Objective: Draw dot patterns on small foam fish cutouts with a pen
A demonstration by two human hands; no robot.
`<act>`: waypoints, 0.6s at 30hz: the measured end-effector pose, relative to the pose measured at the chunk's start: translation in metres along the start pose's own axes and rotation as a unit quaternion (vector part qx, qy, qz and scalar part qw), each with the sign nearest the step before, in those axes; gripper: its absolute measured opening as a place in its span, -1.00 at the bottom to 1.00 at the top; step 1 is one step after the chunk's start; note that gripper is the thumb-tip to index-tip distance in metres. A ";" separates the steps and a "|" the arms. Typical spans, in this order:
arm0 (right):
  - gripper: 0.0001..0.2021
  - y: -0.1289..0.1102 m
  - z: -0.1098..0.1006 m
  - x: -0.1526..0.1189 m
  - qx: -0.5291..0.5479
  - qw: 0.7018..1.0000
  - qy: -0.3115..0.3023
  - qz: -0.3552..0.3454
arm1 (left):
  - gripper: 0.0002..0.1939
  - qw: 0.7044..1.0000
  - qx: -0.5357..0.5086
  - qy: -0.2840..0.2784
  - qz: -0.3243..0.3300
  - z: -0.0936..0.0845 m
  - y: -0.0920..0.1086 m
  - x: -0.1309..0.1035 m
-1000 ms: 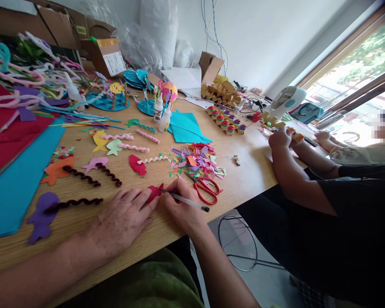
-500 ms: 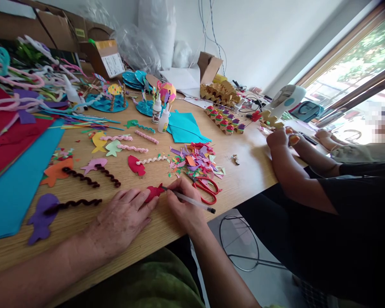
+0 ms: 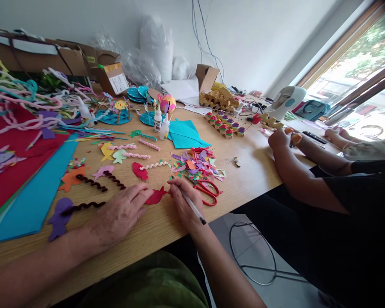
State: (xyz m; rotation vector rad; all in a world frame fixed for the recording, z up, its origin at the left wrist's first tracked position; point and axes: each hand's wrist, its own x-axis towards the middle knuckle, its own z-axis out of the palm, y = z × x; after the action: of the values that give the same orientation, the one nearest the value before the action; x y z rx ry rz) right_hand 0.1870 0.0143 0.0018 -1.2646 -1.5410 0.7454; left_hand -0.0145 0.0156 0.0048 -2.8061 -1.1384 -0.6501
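Near the worktop's (image 3: 250, 179) front edge, the left hand (image 3: 120, 214) lay flat, fingers released, touching a red foam fish (image 3: 154, 196). The right hand (image 3: 185, 201) gripped a pen (image 3: 192, 206) beside it.

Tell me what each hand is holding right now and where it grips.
The right hand holds a pen near its tip; the left hand lies flat, fingertips on a red fish cutout.

A: Layout? Fish cutout (image 3: 155, 196) is laid flat on table (image 3: 244, 179), btwn left hand (image 3: 122, 214) and right hand (image 3: 184, 201), near front edge.
B: Pen (image 3: 192, 206)?
A: Gripped in right hand, angled back twd the edge. Scissors (image 3: 207, 190) are found just right of that hand, scrap pile (image 3: 195, 162) behind them.
B: Left side?
A: Felt sheets (image 3: 22, 179) are stacked far left. Glue bottles (image 3: 160, 122) are placed well behind the scraps. Co-worker's hand (image 3: 279, 139) is seen far right.
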 end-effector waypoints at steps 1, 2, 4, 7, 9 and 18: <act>-0.84 -0.001 -0.002 0.001 -0.009 1.000 -0.004 0.001 | -0.66 1.000 -0.012 -0.009 -0.006 -0.005 -0.003 0.002; -0.85 -0.002 -0.004 0.003 -0.022 1.000 -0.009 0.000 | -0.66 0.999 -0.028 -0.023 -0.012 -0.010 -0.006 0.004; -0.82 -0.005 -0.009 0.008 -0.065 0.997 -0.027 -0.011 | -0.67 0.997 -0.055 -0.048 -0.015 -0.020 -0.012 0.008; -0.79 -0.009 -0.014 0.019 -0.130 0.988 -0.074 -0.042 | -0.67 0.995 -0.073 -0.067 -0.022 -0.026 -0.017 0.012; -0.79 -0.011 -0.013 0.025 -0.156 0.979 -0.113 -0.058 | -0.66 0.994 -0.079 -0.072 -0.023 -0.026 -0.019 0.013; -0.82 -0.016 -0.004 0.031 -0.196 0.967 -0.157 -0.042 | -0.64 0.988 -0.117 -0.087 -0.052 -0.022 -0.023 0.019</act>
State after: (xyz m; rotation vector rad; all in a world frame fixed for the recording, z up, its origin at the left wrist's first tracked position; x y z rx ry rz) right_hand 0.1851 0.0389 0.0261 -1.4009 -2.0640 0.6261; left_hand -0.0264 0.0406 0.0299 -3.0691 -1.3260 -0.5907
